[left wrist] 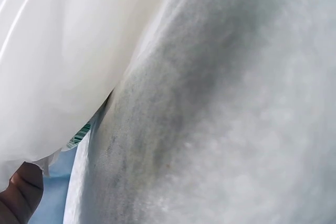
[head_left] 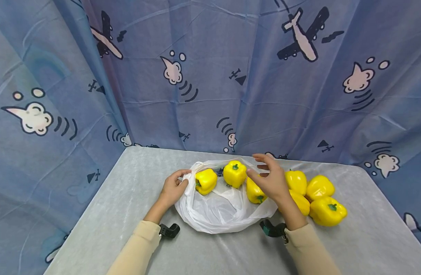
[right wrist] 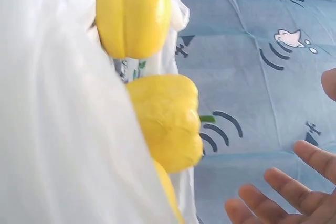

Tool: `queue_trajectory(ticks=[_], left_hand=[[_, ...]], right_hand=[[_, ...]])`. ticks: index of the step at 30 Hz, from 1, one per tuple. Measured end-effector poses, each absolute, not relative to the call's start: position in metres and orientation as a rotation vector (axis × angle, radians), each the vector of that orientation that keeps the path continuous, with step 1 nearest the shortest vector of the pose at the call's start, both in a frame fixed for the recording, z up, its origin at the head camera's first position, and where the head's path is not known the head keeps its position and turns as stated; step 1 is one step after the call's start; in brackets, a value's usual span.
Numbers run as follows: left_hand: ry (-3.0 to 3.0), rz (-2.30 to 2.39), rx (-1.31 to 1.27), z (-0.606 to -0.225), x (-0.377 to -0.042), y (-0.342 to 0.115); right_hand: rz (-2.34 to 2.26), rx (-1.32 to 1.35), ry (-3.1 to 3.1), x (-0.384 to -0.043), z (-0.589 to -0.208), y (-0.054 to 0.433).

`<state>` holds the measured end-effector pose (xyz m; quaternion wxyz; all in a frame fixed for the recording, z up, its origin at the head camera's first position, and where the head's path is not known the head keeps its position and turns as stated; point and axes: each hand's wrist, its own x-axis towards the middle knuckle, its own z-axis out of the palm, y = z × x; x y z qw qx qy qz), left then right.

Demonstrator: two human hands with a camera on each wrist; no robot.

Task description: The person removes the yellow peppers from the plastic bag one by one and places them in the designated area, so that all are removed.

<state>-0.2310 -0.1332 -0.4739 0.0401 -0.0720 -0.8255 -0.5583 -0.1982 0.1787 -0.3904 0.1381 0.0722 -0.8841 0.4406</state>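
The left hand [head_left: 172, 190] is pinching a white bag [head_left: 213, 222] holding three yellow peppers [head_left: 234, 174]. The right hand [head_left: 273, 181] is hovering by its right side, fingers spread.

Airplane-print blue curtain [head_left: 210, 95] behind pale table [head_left: 114, 206].

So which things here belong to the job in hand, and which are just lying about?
In the job:
white bag, its edge held by the left hand
three yellow peppers in the bag, right hand above the nearest
probably four yellow peppers outside the bag

Just surroundings:
table
printed curtain
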Motion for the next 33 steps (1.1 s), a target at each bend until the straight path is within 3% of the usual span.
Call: queue_trajectory(ticks=[33], left_hand=[[-2.531,-1.687,-0.206,-0.470,-0.227,-0.130]], right_hand=[[1.008,0.169,-2.792,-0.227,-0.424,0.151]])
